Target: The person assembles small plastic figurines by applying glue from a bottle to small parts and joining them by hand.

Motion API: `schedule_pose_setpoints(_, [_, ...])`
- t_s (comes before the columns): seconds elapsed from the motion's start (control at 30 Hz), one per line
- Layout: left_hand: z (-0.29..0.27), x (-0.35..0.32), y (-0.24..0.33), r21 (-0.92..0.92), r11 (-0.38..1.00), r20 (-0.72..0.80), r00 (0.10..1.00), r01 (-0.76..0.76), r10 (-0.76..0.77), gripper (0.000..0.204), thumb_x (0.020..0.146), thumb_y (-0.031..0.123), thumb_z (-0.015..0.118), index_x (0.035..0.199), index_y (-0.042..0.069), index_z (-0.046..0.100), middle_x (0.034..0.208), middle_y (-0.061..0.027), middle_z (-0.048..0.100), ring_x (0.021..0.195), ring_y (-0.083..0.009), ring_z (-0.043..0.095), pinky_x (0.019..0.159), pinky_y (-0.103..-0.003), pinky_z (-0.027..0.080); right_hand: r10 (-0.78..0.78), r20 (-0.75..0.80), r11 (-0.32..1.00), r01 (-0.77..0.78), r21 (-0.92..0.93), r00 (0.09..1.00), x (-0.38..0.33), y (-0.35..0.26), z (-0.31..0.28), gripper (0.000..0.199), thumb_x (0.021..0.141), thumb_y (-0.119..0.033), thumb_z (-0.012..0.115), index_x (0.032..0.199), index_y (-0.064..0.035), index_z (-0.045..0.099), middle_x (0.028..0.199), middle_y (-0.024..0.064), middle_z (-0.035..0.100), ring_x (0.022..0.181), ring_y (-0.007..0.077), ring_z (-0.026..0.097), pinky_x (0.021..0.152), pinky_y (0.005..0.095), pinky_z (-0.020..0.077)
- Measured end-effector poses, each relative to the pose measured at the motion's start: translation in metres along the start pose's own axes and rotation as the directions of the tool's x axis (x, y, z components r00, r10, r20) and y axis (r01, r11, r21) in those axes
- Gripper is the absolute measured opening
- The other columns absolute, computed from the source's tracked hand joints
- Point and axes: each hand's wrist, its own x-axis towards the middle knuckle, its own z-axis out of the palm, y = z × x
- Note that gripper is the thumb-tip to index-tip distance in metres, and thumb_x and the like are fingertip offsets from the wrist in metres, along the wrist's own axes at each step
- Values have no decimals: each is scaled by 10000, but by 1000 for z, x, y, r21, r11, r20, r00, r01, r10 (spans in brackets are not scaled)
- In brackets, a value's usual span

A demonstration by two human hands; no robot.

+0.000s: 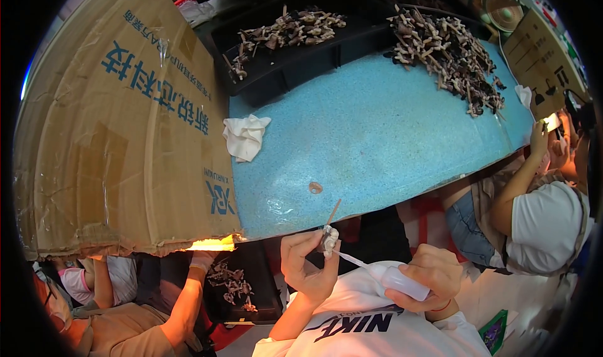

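Between the thumb and fingers of my left hand (pixel 306 269) is a small knobbly pale piece (pixel 330 241) with a dark side. A thin wooden stick (pixel 334 211) points up from it toward the table. My right hand (pixel 434 274) is wrapped round a white squeeze bottle (pixel 405 283), which lies tilted with its long thin nozzle (pixel 353 259) aimed left. The nozzle's tip is at the lower edge of the pale piece; whether they touch, I cannot tell. Both hands are in front of my white shirt, just off the table's near edge.
A large cardboard box (pixel 125 137) walls off the left of the blue tabletop (pixel 352 124). Beside it lies a crumpled white tissue (pixel 245 137). Similar sticked pieces fill a black tray (pixel 314 65) and form a heap (pixel 446 58). Below left is a black bin (pixel 267 294); other people sit either side.
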Motion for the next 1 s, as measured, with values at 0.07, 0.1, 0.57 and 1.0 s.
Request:
schedule_pose_setpoints(0.07, [0,-1,0,-6,1000,-1,1000,7,-7,367,643,-108,711,975,-7,591,913,-117,563,705,-133,560,557,-204,458,6,4,1000,-6,12,1000,0,0,0,347,591,-140,820,816,7,599,589,54,515,438,159,446,366,240,316])
schedule_pose_setpoints(0.1, [-1,-1,0,-11,1000,0,1000,14,-14,368,642,-109,711,975,-6,591,912,-115,563,705,-132,559,556,-203,457,6,3,1000,-6,11,1000,0,0,0,347,591,-140,820,816,7,599,589,54,515,438,159,446,366,240,316])
schedule_pose_setpoints(0.57, [-6,-7,0,-122,979,92,984,164,-154,277,716,-112,629,965,-23,544,955,-111,500,797,-189,597,715,-301,537,67,-84,991,-57,123,994,-8,7,-4,321,587,-102,802,803,18,597,561,75,527,427,175,466,373,244,325])
schedule_pose_setpoints(1.0, [-3,-12,-2,-207,961,43,983,182,-177,374,642,-129,684,979,-14,572,935,-139,569,812,-192,590,722,-264,480,2,-27,999,-1,42,1000,-3,5,-2,347,604,-119,809,844,7,592,588,57,524,428,161,448,369,240,324])
